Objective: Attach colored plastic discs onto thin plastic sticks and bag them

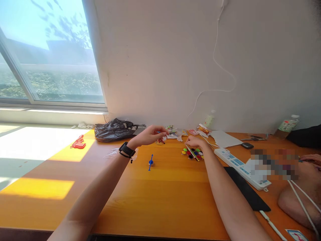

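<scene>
Head view: we have our left hand (pixel 153 134) up over the far middle of the table (pixel 160 197), fingers curled, with a small pale piece (pixel 164 138) held at the fingertips. Too small to say what it is. Our right hand (pixel 194 142) is just right of it, wrist bent, fingers down at the far end of a thin stick (pixel 192 153); can't tell whether they're closed on it or only touching. Stick slants over a cluster of small coloured pots (pixel 184 153), near end toward us.

Blue arrow-shaped piece (pixel 150 163) sits by itself, nearer us, between our forearms.

Clutter: black plastic bag (pixel 112 130) far left, behind our left wrist; clear film (pixel 110 153) just left of that wrist. Red gun-shaped piece (pixel 79 143) further left, near the sunlit patch. Far edge, right of centre: colourful packets (pixel 203 130), a bottle (pixel 209 120), white sheet (pixel 227 138).

Tight on the right: power strip (pixel 235 164) and black flat pad (pixel 248 190) hem in our right forearm, which covers part of the pad. Second bottle (pixel 288 124) far right. Another person (pixel 293 201) is partly in view at the right edge, white cords in front.
</scene>
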Demonstrator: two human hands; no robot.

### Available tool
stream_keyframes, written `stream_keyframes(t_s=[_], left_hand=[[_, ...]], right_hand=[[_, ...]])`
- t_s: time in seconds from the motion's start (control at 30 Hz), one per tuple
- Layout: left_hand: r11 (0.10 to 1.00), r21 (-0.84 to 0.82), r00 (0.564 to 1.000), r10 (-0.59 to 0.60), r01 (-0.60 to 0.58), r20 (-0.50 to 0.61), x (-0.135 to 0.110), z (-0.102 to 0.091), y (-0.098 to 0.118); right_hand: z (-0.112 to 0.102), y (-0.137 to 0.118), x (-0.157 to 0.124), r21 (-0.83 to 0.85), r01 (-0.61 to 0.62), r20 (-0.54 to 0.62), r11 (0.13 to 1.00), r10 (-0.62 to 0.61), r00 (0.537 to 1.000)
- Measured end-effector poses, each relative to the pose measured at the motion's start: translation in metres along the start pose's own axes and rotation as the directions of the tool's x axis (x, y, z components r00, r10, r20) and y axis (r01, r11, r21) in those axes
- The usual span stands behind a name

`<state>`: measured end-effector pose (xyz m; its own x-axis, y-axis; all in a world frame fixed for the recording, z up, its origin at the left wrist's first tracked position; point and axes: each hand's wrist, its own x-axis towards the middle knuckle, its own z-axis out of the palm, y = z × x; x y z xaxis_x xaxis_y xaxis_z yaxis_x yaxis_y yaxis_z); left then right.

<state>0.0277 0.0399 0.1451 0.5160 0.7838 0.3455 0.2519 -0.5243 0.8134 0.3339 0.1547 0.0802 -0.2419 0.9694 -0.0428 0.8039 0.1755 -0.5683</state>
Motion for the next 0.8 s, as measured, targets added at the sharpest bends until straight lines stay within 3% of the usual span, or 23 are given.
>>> stream_keyframes(t_s=[0.2, 0.33, 0.47, 0.63, 0.8], left_hand=[[0.999, -0.035, 0.999, -0.018, 0.016, -0.040, 0.001, 0.001, -0.001], [0.996, -0.089, 0.998, -0.025, 0.019, -0.062, -0.002, 0.000, 0.004], [0.990, -0.141, 0.996, -0.038, 0.027, -0.077, -0.004, -0.001, 0.006], [0.972, -0.233, 0.995, -0.035, 0.012, -0.097, -0.003, 0.000, 0.006], [0.959, -0.282, 0.995, -0.050, 0.024, -0.087, -0.004, 0.000, 0.009]], right_hand=[[-0.023, -0.018, -0.008, 0.097, 0.020, 0.032, 0.995, -0.024, 0.999], [-0.034, -0.041, -0.023, 0.265, 0.121, 0.072, 0.957, -0.145, 0.987], [-0.044, -0.078, -0.047, 0.543, 0.328, 0.019, 0.773, -0.402, 0.915], [-0.048, -0.122, -0.080, 0.585, 0.496, -0.083, 0.641, -0.561, 0.823], [-0.045, -0.147, -0.103, 0.552, 0.584, -0.130, 0.595, -0.630, 0.765]])
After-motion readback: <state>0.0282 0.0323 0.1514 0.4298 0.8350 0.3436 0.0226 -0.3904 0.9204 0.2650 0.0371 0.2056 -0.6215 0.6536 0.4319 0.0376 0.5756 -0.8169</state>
